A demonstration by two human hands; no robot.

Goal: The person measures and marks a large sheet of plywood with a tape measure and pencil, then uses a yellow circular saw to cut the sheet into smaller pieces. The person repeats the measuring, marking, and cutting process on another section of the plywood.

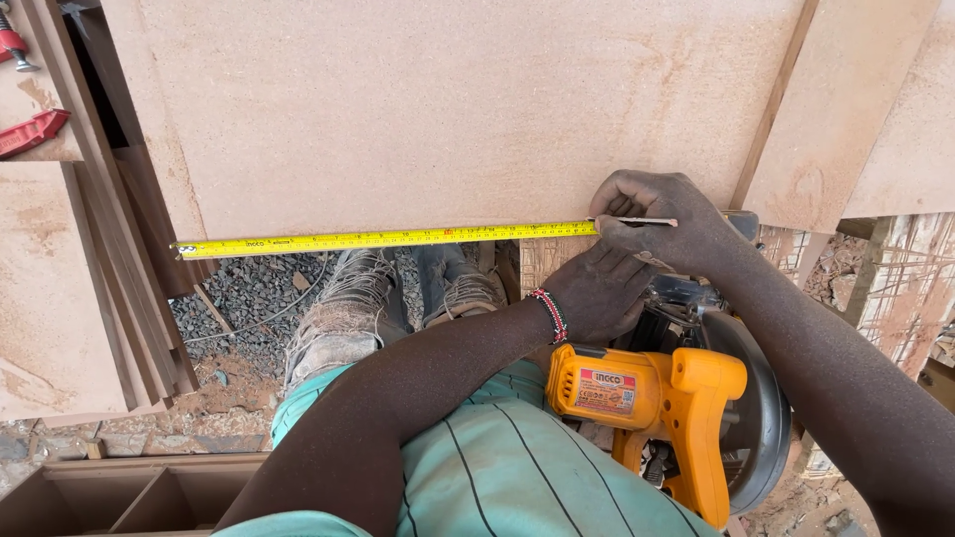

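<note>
While left hand (597, 293) pins tape (383, 239), right hand (662, 219) marks

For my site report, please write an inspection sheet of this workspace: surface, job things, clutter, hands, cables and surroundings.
Surface: large tan board, dusty, lying flat.
Job's things: yellow tape stretched along the board's near edge; pencil at the tape's right end.
Clutter: red clamps at far left; stacked boards on the left.
Hands: right hand holds the pencil; left hand rests by the tape's end, beaded wristband on.
Cables: thin cord on the gravel.
Surroundings: yellow circular saw beside the person; gravel below; wooden box bottom left.
</note>
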